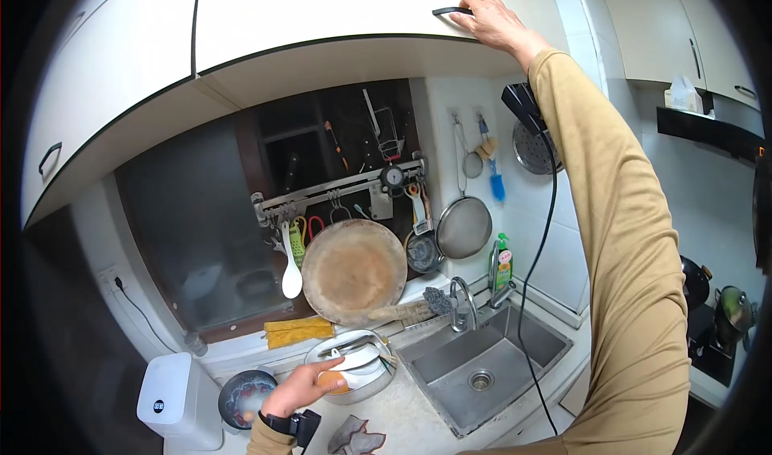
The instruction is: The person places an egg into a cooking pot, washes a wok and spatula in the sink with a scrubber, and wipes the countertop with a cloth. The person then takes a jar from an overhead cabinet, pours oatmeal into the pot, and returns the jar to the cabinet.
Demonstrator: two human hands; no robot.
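High up, my right hand [492,22] has its fingers closed round the black handle [450,11] of a white overhead cabinet door [322,8]. The door looks closed. Low in the view, my left hand [301,389] hangs over the counter with its fingers apart and nothing in it. Close to its fingertips is a metal basin [371,389] with a white spoon, dishes and utensils in it. A dark patterned bowl [241,399] lies just left of this hand, partly behind it.
A steel sink [482,366] with a faucet [465,298] is right of the basin. A large round board [355,271] leans below the utensil rail [338,189]. A white appliance [173,399] stands left. A black cable [527,294] hangs across the sink. Pots [732,314] are far right.
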